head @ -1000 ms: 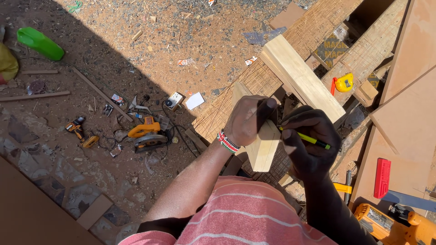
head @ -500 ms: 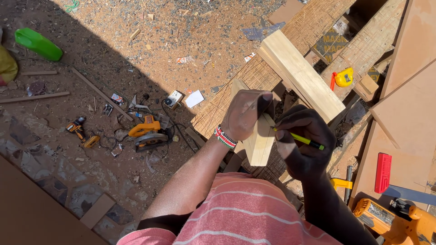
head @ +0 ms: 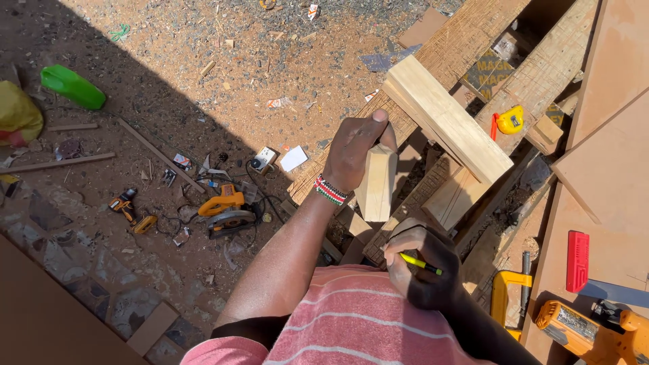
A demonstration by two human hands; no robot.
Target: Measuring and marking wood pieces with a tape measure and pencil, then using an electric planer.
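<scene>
My left hand (head: 355,150) grips a short pale wood block (head: 376,184) and holds it upright over rough wooden planks (head: 446,54); a beaded band sits on that wrist. My right hand (head: 422,267), in shadow close to my chest, holds a yellow pencil (head: 420,263) and is apart from the block. A longer pale timber piece (head: 446,118) lies across the planks just right of the block. A yellow tape measure (head: 509,120) rests beyond it.
On the dirt at left lie an orange circular saw (head: 226,211), a small drill (head: 125,204), a green container (head: 71,86) and scraps. At right are brown boards (head: 608,155), a red flat tool (head: 577,261) and yellow power tools (head: 581,331).
My right hand has drawn back from the block toward my body with the pencil. My left hand keeps hold of the block, now turned more upright.
</scene>
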